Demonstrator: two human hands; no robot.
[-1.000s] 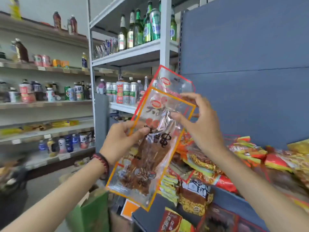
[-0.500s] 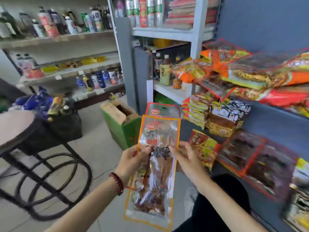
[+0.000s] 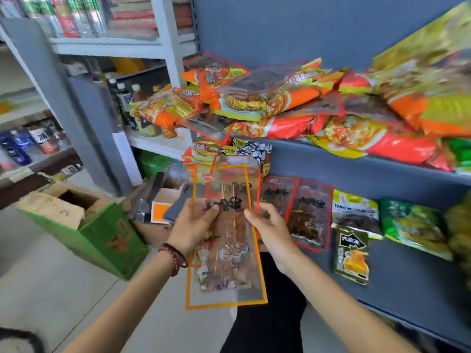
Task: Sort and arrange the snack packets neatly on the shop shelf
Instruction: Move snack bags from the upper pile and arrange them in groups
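left hand (image 3: 193, 225) and right hand (image 3: 270, 225) each pinch a side edge of two stacked clear packets (image 3: 225, 263), mid-air just off the lower shelf (image 3: 407, 289) left end; slick film plus light pinch, so the back one may slide out and drop.

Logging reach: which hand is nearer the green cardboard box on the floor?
Left. The left hand grips the held packets on the edge facing the green box; the right hand holds their far edge.
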